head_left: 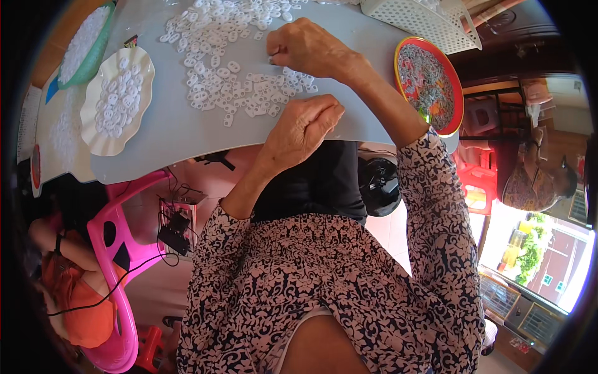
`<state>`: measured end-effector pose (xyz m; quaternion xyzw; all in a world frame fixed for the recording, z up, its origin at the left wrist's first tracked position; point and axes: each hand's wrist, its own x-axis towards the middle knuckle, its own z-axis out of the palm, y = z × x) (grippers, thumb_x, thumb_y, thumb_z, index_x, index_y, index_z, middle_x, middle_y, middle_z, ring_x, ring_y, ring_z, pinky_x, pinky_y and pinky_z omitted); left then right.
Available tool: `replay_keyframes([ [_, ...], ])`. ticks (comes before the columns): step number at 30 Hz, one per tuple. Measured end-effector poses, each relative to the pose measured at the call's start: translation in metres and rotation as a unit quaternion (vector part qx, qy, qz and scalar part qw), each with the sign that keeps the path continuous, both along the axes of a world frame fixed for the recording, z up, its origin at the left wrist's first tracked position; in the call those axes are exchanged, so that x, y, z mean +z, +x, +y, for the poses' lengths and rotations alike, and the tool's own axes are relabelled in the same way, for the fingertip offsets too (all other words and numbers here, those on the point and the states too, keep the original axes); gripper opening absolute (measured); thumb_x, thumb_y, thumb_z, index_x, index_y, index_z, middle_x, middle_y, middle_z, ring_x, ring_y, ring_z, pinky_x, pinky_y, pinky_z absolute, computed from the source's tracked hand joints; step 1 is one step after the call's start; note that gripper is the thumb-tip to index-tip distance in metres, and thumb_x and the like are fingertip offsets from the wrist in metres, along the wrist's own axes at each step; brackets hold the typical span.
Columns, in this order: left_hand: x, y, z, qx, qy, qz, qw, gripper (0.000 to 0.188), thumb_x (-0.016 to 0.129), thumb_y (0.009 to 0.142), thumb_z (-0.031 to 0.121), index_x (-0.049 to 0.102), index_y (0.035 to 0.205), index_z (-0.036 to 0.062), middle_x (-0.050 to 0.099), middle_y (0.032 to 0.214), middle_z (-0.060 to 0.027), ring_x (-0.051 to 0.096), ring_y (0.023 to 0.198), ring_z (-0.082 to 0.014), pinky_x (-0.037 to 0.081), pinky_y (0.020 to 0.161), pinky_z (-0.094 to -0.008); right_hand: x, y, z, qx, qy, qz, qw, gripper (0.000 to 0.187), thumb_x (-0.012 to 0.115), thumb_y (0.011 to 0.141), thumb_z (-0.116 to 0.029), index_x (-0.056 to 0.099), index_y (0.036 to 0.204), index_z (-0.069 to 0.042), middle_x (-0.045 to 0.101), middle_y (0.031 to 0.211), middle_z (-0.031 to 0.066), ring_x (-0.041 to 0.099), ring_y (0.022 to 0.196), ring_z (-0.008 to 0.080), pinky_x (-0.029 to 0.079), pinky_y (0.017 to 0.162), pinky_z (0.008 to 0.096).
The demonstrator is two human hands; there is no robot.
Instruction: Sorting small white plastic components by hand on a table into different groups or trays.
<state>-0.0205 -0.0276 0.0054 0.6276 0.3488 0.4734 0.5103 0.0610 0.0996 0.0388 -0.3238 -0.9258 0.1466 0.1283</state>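
Small white oval plastic pieces with holes [215, 90] lie spread over the grey tabletop [168, 128]. My left hand [305, 128] is closed in a loose fist above the table's near edge, just nearer to me than these pieces. Whatever it holds, if anything, is hidden by its fingers. Farther off, my right hand [311, 50] is also closed, its fingers curled at the right side of the spread. Its fingertips pinch together, and I cannot make out what is between them.
A cream wavy-edged plate [94, 142] with white pieces stands at left, beside a green basin [99, 53] of white bits. At right are a red-rimmed round tray [460, 103] of small metallic parts and a white perforated basket [411, 20]. Another person [84, 293] sits lower left near a pink chair [128, 311].
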Motion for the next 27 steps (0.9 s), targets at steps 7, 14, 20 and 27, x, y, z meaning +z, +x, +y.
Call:
replay_keyframes([
  [7,-0.006,0.006,0.002,0.018,0.003,-0.022,1.000,0.029,0.048,0.092,0.021,0.050,0.074,-0.0012,0.044,0.058,-0.0028,0.039,0.054,-0.0098,0.035,0.051,-0.0263,0.006,-0.013,0.001,0.026,-0.036,-0.051,0.998,0.009,0.064,0.069,-0.004,0.065,0.078,-0.002,0.065,0.073,0.0142,0.064,0.072,0.0287,0.051,0.067,0.0366],
  [14,-0.010,0.003,0.005,0.021,0.013,-0.013,1.000,0.027,0.047,0.093,0.020,0.053,0.077,-0.0008,0.048,0.061,-0.0016,0.043,0.057,-0.0087,0.037,0.054,-0.0248,-0.001,-0.006,0.002,0.030,-0.010,0.003,0.999,0.014,0.065,0.069,-0.005,0.067,0.083,-0.003,0.066,0.074,0.0113,0.062,0.063,0.0227,0.050,0.063,0.0316],
  [20,-0.016,0.002,0.005,0.114,0.035,-0.041,0.992,0.021,0.048,0.093,0.018,0.055,0.084,-0.0002,0.054,0.069,-0.0024,0.048,0.064,-0.0090,0.040,0.059,-0.0237,0.006,0.047,-0.028,-0.078,-0.215,0.226,0.947,0.015,0.064,0.081,-0.011,0.066,0.093,-0.002,0.065,0.075,0.0029,0.058,0.067,0.0079,0.048,0.064,0.0233],
  [27,-0.009,0.009,0.009,0.193,0.032,-0.049,0.979,0.015,0.054,0.092,0.016,0.055,0.090,0.0013,0.054,0.070,-0.0011,0.050,0.064,-0.0077,0.040,0.058,-0.0218,-0.025,0.074,-0.071,-0.084,-0.329,0.460,0.820,0.013,0.060,0.086,-0.004,0.063,0.098,0.000,0.065,0.082,0.0035,0.061,0.072,0.0079,0.050,0.066,0.0209],
])
